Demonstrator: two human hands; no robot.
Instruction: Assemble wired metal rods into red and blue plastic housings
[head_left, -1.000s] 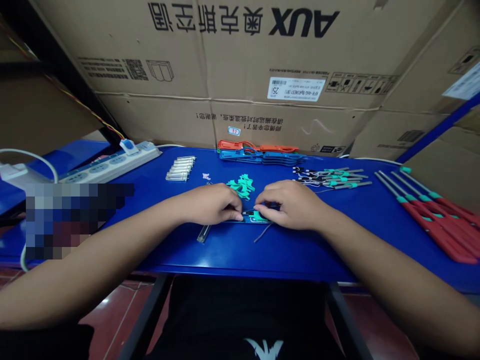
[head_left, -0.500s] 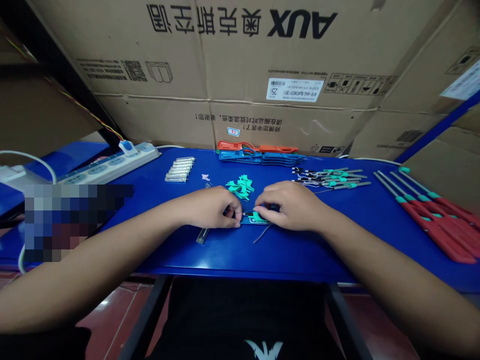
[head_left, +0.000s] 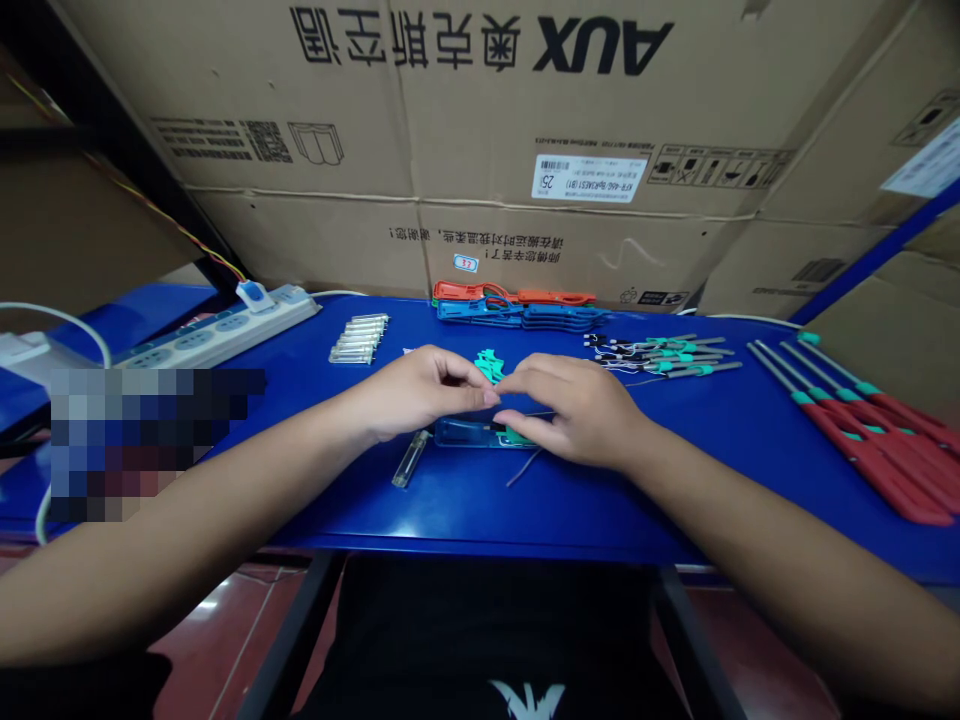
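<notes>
My left hand is raised over a blue plastic half-shell, its thumb and forefinger pressed together. Whatever that pinch holds is too small to make out. At those fingertips is the forefinger of my right hand, with its thumb held apart below. The half-shell lies flat on the table, and a green plastic piece sits in its right part, partly covered by my right thumb. A thin grey wire sticks out toward me. Left of the shell lies a clear lighter fuel tube.
Behind my hands is a pile of green pieces. Farther back lie stacked blue and orange shells. Several clear tubes and a power strip are at left. Metal rods with wires and red long-necked lighters lie right.
My left hand has lifted off the half-shell, baring its left end. My right hand's fingers have spread, and its forefinger has moved up to the left fingertips.
</notes>
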